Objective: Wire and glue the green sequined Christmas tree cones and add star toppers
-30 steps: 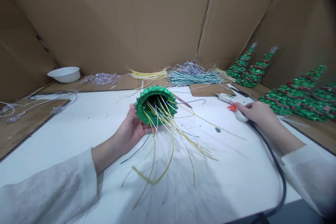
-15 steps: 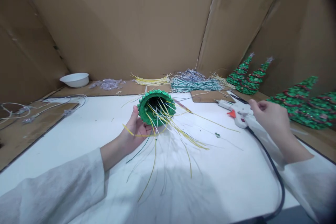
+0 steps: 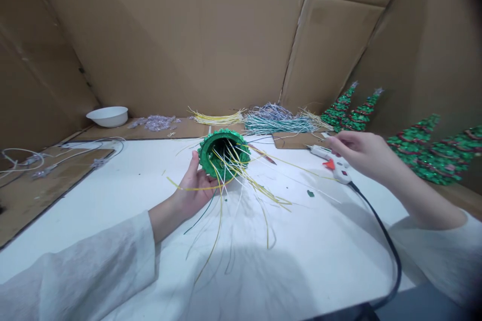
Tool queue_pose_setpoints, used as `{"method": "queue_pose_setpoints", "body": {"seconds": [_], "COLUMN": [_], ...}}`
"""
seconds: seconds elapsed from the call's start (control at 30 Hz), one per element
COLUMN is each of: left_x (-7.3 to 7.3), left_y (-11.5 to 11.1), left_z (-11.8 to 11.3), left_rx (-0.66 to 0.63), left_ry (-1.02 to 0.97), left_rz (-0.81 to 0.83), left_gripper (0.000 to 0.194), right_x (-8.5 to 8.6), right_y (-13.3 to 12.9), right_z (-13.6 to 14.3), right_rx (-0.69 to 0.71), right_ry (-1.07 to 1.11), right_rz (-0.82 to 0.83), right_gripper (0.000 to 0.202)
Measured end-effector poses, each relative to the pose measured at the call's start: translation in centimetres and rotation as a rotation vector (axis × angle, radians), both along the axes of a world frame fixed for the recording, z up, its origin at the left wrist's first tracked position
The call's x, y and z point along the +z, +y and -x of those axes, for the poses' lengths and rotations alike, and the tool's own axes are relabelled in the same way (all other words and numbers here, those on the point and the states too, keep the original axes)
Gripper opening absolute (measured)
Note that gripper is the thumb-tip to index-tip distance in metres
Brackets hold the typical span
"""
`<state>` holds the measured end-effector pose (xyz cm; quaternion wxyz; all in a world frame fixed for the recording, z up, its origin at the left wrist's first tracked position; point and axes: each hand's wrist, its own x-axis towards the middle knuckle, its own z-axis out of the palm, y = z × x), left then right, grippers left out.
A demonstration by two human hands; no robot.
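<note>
My left hand [image 3: 194, 188] is wrapped round the side of a green Christmas tree [image 3: 205, 158], its hollow base turned toward me. Yellow and white wires [image 3: 259, 188] stick out of the opening and fan over the table; one yellow wire crosses my left fingers. On the right, my right hand [image 3: 361, 153] hovers at the back end of a white hot glue gun [image 3: 341, 170] with an orange trigger. Its fingers are pinched together by a small pale tip, and I cannot make out what they hold.
Several decorated trees [image 3: 425, 150] stand at right. Bundles of yellow wires [image 3: 218, 118] and green wires [image 3: 278, 124] lie at the back, by clear plastic pieces [image 3: 156, 123] and a white bowl [image 3: 109, 117]. A brown-tipped tool [image 3: 265, 155] lies behind the tree. The glue gun's black cable [image 3: 384, 241] runs forward.
My right hand has moved left and slightly up, over the back of the glue gun, its fingers pinched. My left hand still holds the tree in nearly the same place.
</note>
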<state>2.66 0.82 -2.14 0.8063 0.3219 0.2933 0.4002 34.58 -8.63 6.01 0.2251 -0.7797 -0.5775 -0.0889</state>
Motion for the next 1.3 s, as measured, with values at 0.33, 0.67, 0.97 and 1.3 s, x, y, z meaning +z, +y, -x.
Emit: {"method": "queue_pose_setpoints", "body": {"seconds": [0.33, 0.67, 0.97, 1.3], "left_x": [-0.3, -0.7, -1.1, -0.8], "left_y": [0.1, -0.9, -1.4, -1.0], "left_z": [0.0, 0.2, 0.7, 0.6], "left_rx": [-0.023, 0.095, 0.328, 0.312], "left_ry": [-0.05, 0.08, 0.166, 0.057], "left_rz": [-0.048, -0.427, -0.633, -0.572], "left_gripper": [0.063, 0.06, 0.061, 0.052], "right_x": [1.7, 1.0, -4.6, -6.7], "right_y": [3.1, 4.0, 4.2, 6.3], "right_z": [6.1, 9.6, 15.6, 17.5], "right_rx": [0.302, 0.582, 0.663, 0.575], "right_ry": [-0.075, 0.427, 0.453, 0.939], "right_rz": [0.101, 0.099, -0.01, 0.063], "right_gripper": [0.043, 0.066, 0.107, 0.07]}}
